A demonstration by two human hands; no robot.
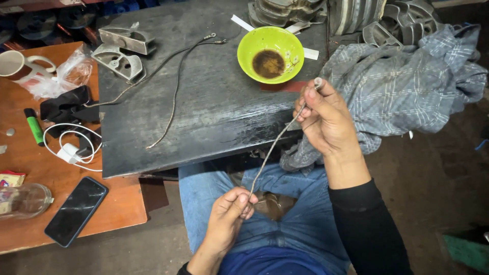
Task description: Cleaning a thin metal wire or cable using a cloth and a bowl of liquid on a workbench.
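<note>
My right hand (pixel 326 119) is raised near the dark table's front right corner and pinches the upper end of a thin grey wire (pixel 275 145), which has a small metal terminal at its tip. The wire runs taut and slanting down to my left hand (pixel 230 211), which pinches its lower end above my lap. Both hands grip the same wire. Two similar wires with ring terminals (pixel 175 81) lie loose on the dark table (pixel 214 117).
A green bowl (pixel 270 53) with dark liquid sits at the table's far side. Grey metal castings (pixel 122 51) lie at its left and back. A checked cloth (pixel 402 86) lies at right. The orange table (pixel 56 173) holds a phone (pixel 76 211), charger, marker, mug and jar.
</note>
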